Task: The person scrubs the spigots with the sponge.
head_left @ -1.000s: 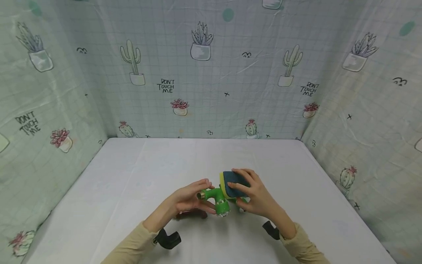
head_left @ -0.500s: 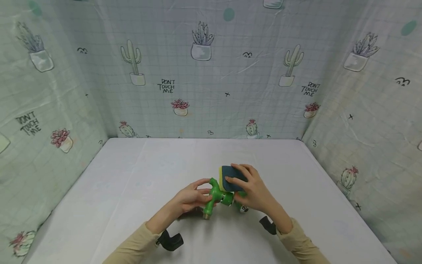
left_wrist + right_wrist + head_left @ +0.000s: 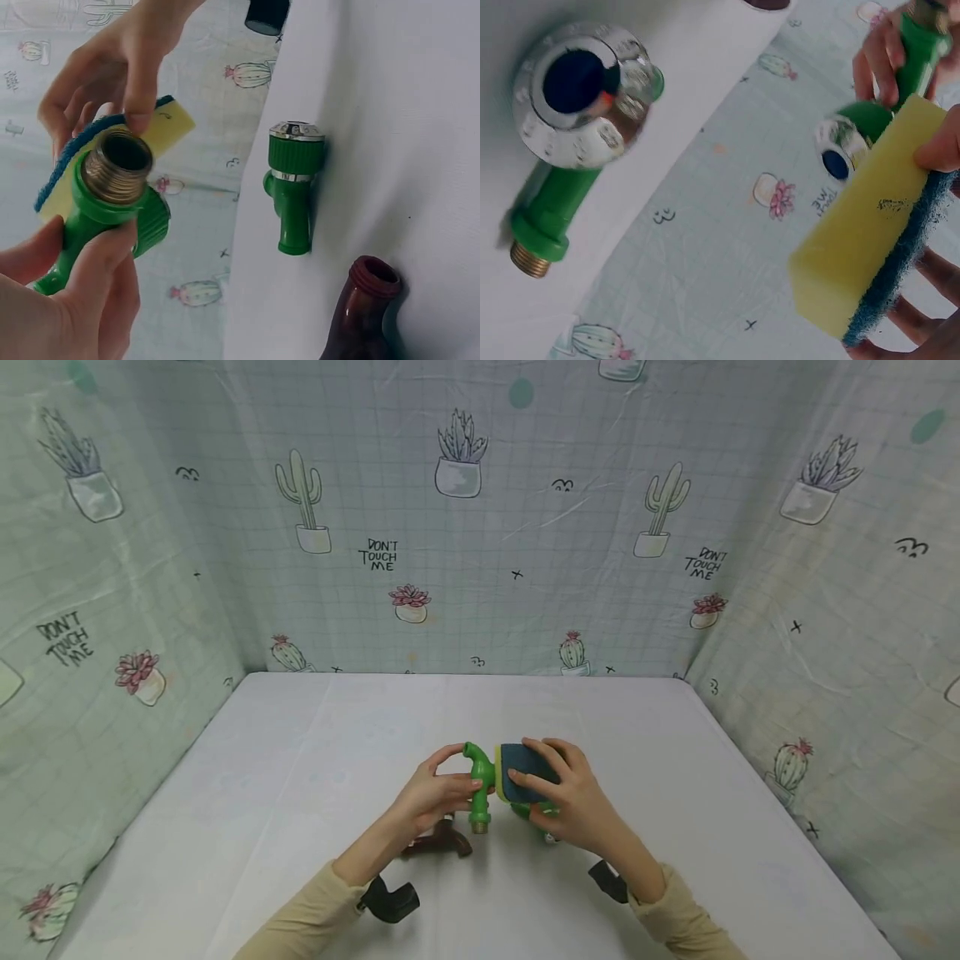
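Note:
My left hand (image 3: 431, 797) grips a green faucet (image 3: 481, 787) above the table, its brass threaded end pointing down in the head view and its curved spout up. The left wrist view looks into the threaded opening, between thumb and fingers. In my right hand (image 3: 581, 802) is a sponge (image 3: 522, 774), yellow with a dark blue scouring side, pinched between thumb and fingers. The sponge's yellow side meets the faucet's knob end, which it hides in the head view. In the right wrist view the knob's silver cap (image 3: 838, 150) shows beside the sponge (image 3: 870, 217).
A second green faucet (image 3: 296, 180) with a silver-capped knob lies on the white table (image 3: 360, 735), beneath my right hand. Below my left hand lies a brown faucet (image 3: 444, 841). Black curved pieces (image 3: 392, 903) lie near both wrists. Patterned cloth (image 3: 510, 518) walls the table.
The green faucet has turned in my left hand, from spout end leftward with knob down to threaded end down and knob toward the sponge. Both hands shifted slightly; the sponge stays in my right hand.

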{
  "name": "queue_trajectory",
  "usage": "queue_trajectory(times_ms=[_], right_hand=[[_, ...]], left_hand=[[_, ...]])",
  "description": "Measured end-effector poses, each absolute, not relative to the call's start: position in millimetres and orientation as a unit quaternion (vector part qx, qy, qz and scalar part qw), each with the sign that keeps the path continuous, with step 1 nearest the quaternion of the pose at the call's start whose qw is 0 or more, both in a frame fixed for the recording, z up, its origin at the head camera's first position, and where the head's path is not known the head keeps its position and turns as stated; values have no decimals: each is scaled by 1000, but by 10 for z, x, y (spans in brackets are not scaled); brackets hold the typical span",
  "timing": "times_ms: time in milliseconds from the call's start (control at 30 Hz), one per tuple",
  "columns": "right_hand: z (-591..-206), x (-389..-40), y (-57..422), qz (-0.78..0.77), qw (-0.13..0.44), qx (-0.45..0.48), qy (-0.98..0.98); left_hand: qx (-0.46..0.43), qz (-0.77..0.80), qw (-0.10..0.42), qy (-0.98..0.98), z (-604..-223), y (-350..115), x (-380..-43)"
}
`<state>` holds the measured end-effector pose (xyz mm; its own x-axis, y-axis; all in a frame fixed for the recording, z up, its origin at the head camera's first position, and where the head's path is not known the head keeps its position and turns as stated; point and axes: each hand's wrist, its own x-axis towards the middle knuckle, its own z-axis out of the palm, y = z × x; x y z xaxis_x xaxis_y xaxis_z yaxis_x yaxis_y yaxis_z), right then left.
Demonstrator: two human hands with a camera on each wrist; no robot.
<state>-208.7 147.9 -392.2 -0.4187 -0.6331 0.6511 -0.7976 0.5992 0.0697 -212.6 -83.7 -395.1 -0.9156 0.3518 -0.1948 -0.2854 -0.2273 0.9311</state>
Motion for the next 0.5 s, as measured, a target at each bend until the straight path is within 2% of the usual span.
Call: queue_trajectory(times_ms=[267,500], right_hand=[[-4028,-2026,1494,106,348,444,-819],[-3960,-2039,1504,136,335,428,-828]], left_hand=[[-9,822,197,534,-3955,-819,-2177],[52,797,205,566,-3953,-855,-2174]])
